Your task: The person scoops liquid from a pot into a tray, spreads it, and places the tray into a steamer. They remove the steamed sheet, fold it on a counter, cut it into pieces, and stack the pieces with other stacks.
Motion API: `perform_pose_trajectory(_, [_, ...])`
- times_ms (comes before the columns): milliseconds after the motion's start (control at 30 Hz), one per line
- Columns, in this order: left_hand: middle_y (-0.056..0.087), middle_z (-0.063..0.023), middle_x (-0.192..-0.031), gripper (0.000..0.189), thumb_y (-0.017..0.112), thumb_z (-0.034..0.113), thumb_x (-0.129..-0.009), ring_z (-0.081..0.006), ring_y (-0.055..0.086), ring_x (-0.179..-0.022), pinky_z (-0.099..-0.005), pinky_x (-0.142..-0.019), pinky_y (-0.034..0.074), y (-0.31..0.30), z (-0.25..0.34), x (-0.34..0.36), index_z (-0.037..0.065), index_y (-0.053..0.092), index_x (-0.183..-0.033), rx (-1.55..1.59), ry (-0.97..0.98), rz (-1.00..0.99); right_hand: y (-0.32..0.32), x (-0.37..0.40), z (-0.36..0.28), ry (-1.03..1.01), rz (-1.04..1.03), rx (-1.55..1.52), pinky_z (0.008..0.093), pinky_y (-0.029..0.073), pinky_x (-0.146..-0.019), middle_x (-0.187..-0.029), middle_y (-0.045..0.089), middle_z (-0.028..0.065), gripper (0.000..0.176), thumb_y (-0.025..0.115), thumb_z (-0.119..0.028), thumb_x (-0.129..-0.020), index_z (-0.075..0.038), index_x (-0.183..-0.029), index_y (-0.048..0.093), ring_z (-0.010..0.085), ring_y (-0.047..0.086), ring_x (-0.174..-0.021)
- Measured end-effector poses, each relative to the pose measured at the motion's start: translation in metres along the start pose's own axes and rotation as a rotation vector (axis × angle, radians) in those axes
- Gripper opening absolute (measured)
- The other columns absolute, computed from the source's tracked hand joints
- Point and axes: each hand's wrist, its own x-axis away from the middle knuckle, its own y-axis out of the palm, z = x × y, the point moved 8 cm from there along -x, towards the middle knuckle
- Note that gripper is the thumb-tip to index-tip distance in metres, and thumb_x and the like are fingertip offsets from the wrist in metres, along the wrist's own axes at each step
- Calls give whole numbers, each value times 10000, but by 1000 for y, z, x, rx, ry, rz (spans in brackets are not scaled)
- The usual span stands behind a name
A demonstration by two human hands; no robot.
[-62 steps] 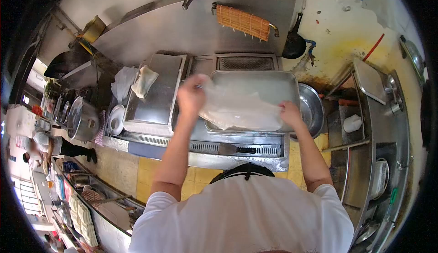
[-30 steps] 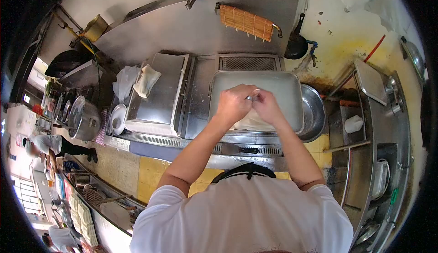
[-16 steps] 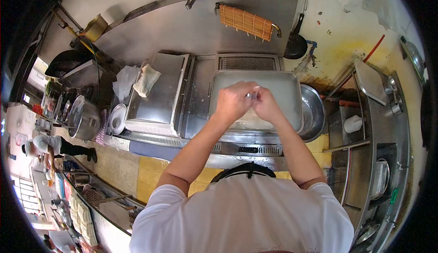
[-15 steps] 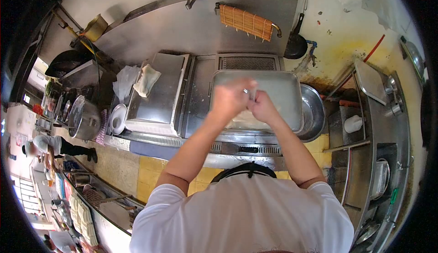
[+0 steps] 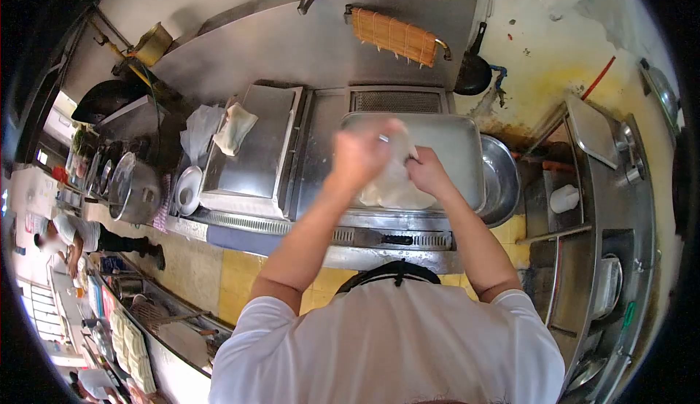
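Over a shallow metal tray (image 5: 456,141), both my hands work on a pale, limp sheet (image 5: 397,160); its exact kind does not show. My left hand (image 5: 361,154), blurred by motion and wearing a ring, is closed at the upper end of the sheet. Lower and to the right, my right hand (image 5: 429,171) pinches its edge. The sheet hangs between them down toward the tray bottom, where whitish material spreads near the front rim.
A steel bowl (image 5: 499,181) stands right of the tray. Left are a steel-topped unit (image 5: 251,163) with a crumpled cloth (image 5: 235,128), a plate (image 5: 189,191) and a large pot (image 5: 136,189). A bamboo mat (image 5: 394,36) hangs behind. Another person (image 5: 80,235) stands far left.
My left hand has moved slightly up and left, away from my right hand. More of the pale sheet now shows stretched between them. The person at far left has shifted slightly.
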Motion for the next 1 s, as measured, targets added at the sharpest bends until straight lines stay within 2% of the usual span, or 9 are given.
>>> perform_pose_trajectory(200, [747, -112, -843, 150, 699, 115, -953, -155, 660, -754, -299, -715, 526, -119, -100, 23, -22, 742, -999, -95, -477, 394, -107, 51, 137, 281, 76, 463, 450, 528, -822, -968, 697, 265, 260, 567, -69, -810, 26, -1008, 708, 427, 678, -924])
perform_pose_trajectory(300, [733, -180, -826, 187, 712, 169, -938, -270, 695, -733, -383, -720, 540, -81, -187, 94, -17, 721, -944, -239, -721, 192, -138, 69, 117, 292, 211, 310, 408, 529, -722, -828, 704, 193, 187, 577, -47, -786, 25, -903, 704, 324, 691, -787])
perform_pose_trajectory(367, [724, -195, -981, 355, 808, 268, -851, -373, 709, -943, -470, -837, 556, -26, -226, 132, 17, 699, -1078, -433, -576, -127, -137, 61, 92, 320, 225, 117, 377, 520, -668, -759, 693, 133, 128, 620, -50, -776, 21, -853, 694, 247, 680, -724])
perform_pose_trajectory(467, [641, -212, -1225, 555, 865, 264, -777, -374, 599, -1179, -440, -1038, 480, 49, -113, 96, 2, 639, -1211, -111, -588, -314, -95, 37, 12, 209, 117, 88, 309, 496, -607, -743, 672, 70, 136, 749, -93, -804, 18, -852, 685, 143, 645, -681])
perform_pose_trajectory(533, [662, -238, -1125, 518, 832, 231, -811, -411, 630, -1099, -447, -977, 506, 89, -40, 69, 1, 622, -1225, 158, -210, -359, -69, 24, -20, 211, -41, 105, 298, 516, -637, -796, 697, 79, 173, 775, -110, -826, 17, -914, 697, 139, 659, -716])
perform_pose_trajectory(633, [668, -276, -1014, 471, 783, 190, -841, -460, 647, -1024, -453, -889, 531, 125, -22, 52, -4, 613, -1235, 367, -368, -668, -62, 7, -52, 61, -80, -138, 318, 544, -672, -844, 720, 75, 216, 765, -107, -841, 7, -1014, 707, 141, 670, -763])
perform_pose_trajectory(800, [727, -213, -991, 250, 661, 29, -837, -403, 705, -915, -429, -776, 568, 78, 9, -4, 55, 739, -1073, 289, -179, -309, -78, -5, -91, -147, 90, -463, 329, 530, -709, -850, 708, 29, 210, 693, -55, -859, -5, -1064, 690, 120, 669, -830])
perform_pose_trajectory(900, [751, -172, -990, 222, 657, -14, -821, -338, 735, -891, -394, -779, 583, 64, 14, -16, 61, 772, -995, 240, -94, -203, -26, -5, -16, 302, -51, -246, 375, 539, -765, -865, 729, 128, 197, 613, -35, -853, 12, -1028, 692, 224, 712, -862])
perform_pose_trajectory(1000, [764, -157, -979, 207, 671, -42, -812, -272, 753, -871, -365, -781, 587, 26, -30, -6, 40, 776, -970, 201, -169, -35, -20, 8, 22, 22, -25, 178, 441, 539, -795, -892, 709, 240, 226, 557, -38, -831, 26, -1002, 690, 375, 707, -873])
